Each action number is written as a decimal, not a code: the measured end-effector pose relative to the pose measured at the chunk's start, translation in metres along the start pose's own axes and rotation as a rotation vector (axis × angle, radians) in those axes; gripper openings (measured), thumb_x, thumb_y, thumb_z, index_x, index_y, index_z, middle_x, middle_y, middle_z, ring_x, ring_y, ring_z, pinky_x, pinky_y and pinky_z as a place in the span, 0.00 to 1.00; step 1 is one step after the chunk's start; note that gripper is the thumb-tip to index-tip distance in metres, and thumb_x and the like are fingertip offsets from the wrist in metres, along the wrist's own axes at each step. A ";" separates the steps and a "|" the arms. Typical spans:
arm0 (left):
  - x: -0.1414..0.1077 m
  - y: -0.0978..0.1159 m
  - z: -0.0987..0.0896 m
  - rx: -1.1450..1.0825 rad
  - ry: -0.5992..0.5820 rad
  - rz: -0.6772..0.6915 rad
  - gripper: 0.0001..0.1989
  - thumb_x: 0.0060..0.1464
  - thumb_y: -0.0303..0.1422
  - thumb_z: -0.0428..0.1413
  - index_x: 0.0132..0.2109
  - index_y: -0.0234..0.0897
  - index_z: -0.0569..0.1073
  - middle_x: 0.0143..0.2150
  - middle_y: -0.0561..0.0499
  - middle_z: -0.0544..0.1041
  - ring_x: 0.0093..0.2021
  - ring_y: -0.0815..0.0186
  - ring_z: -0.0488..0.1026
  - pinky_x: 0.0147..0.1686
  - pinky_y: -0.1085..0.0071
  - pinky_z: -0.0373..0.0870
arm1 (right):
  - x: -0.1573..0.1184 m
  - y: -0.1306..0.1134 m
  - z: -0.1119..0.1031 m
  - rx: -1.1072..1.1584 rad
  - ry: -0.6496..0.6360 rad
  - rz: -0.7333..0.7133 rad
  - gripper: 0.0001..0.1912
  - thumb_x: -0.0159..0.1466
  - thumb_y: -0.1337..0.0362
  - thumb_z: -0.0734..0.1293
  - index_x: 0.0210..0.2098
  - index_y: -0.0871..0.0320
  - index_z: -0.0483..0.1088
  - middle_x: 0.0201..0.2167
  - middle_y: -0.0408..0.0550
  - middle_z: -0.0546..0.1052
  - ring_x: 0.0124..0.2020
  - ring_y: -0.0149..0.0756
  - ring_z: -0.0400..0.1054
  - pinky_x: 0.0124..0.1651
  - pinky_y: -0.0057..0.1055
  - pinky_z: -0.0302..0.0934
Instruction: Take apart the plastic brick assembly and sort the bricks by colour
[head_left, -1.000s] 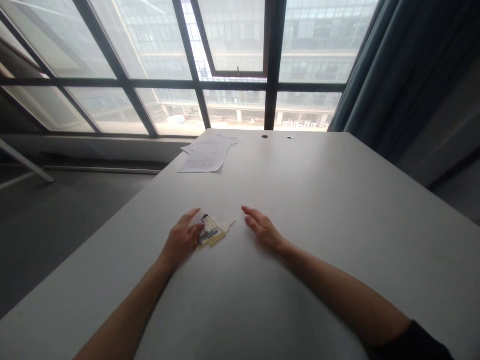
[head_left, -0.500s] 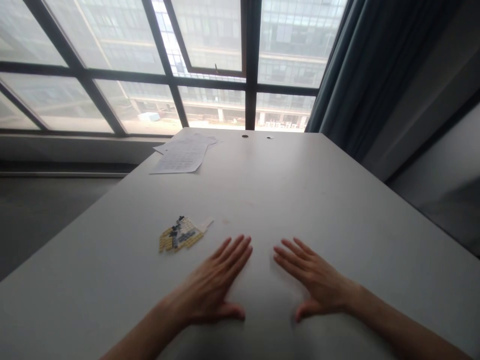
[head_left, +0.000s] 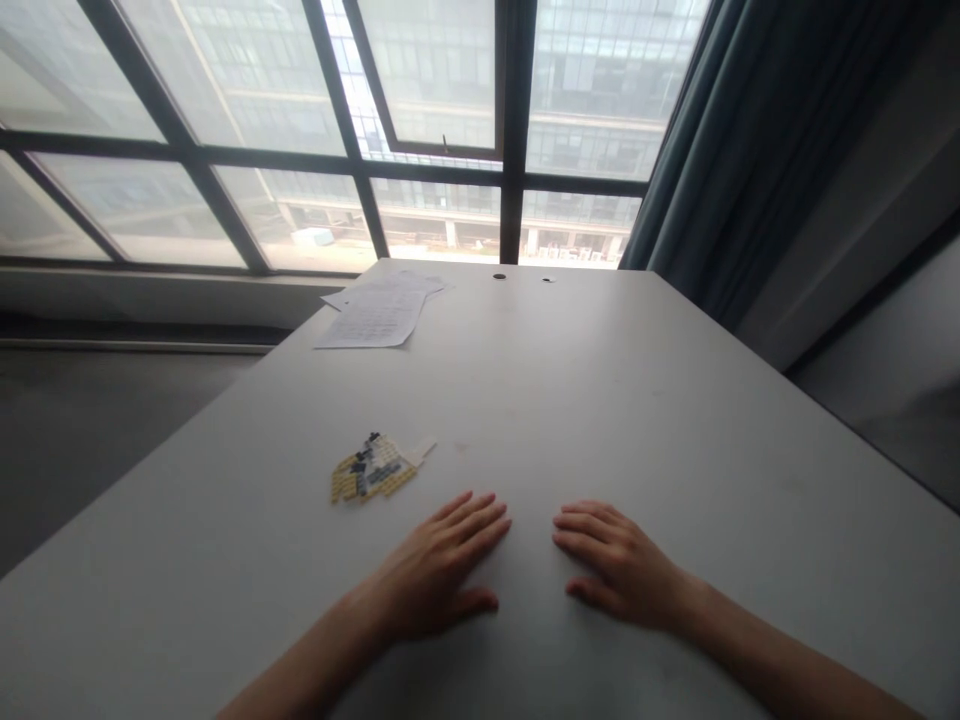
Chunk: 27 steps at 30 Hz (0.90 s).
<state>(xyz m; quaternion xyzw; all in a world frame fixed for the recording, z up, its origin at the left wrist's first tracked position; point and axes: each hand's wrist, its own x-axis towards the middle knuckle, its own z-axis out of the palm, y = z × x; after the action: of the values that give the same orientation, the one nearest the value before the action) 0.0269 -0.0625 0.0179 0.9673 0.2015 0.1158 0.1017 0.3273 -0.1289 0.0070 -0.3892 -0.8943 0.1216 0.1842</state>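
Note:
My left hand (head_left: 442, 568) lies palm down on the white table (head_left: 555, 400), fingers stretched out and thumb apart, holding nothing. To its right, across a narrow gap, my right hand (head_left: 619, 562) rests on the same surface with its fingers slightly bent and its thumb apart; nothing is in it. Up and to the left of my left hand, not touching it, is a flat cluster of small building bricks (head_left: 382, 467) in yellow, grey, black and white.
Printed paper sheets (head_left: 379, 315) overlap near the table's far left edge. Two small holes are at the far edge. Beyond the table stands a large window (head_left: 435, 215) with dark frames, and a blue-grey curtain (head_left: 697, 160) hangs at the right.
My right hand's fingers have drawn closer together and bent a little. Both hands sit slightly lower at the fingertips. The whole view has shifted a little, moving the bricks and paper rightward in the picture.

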 end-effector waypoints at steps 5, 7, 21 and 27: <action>-0.054 -0.081 -0.014 0.311 0.382 -0.503 0.33 0.55 0.50 0.52 0.62 0.37 0.61 0.62 0.39 0.65 0.64 0.49 0.57 0.61 0.50 0.55 | 0.030 0.006 0.015 0.060 0.132 0.055 0.20 0.65 0.55 0.60 0.53 0.59 0.66 0.51 0.56 0.73 0.52 0.41 0.65 0.56 0.40 0.59; -0.072 -0.109 -0.017 0.356 0.325 -0.683 0.44 0.51 0.57 0.51 0.65 0.29 0.55 0.66 0.32 0.57 0.66 0.44 0.52 0.61 0.46 0.53 | 0.055 0.003 0.020 0.015 0.068 0.064 0.28 0.65 0.52 0.61 0.59 0.61 0.61 0.58 0.59 0.66 0.59 0.44 0.59 0.61 0.43 0.54; 0.053 -0.093 0.005 0.106 0.035 -0.352 0.37 0.58 0.50 0.48 0.67 0.31 0.52 0.68 0.37 0.54 0.68 0.55 0.49 0.65 0.55 0.48 | 0.157 0.034 0.034 -0.145 -0.129 0.107 0.52 0.61 0.36 0.53 0.67 0.74 0.42 0.67 0.68 0.45 0.69 0.53 0.37 0.68 0.47 0.37; 0.097 -0.078 0.016 -0.049 0.082 -0.247 0.35 0.58 0.46 0.51 0.66 0.32 0.53 0.67 0.37 0.57 0.67 0.56 0.53 0.64 0.56 0.51 | 0.105 0.057 0.020 -0.215 -0.075 0.251 0.50 0.62 0.37 0.54 0.67 0.73 0.44 0.67 0.67 0.46 0.69 0.53 0.39 0.68 0.48 0.38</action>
<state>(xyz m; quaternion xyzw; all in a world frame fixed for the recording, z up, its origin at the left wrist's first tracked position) 0.0893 0.0458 0.0014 0.9269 0.3200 0.1469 0.1303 0.2899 -0.0141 -0.0070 -0.5105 -0.8527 0.0619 0.0915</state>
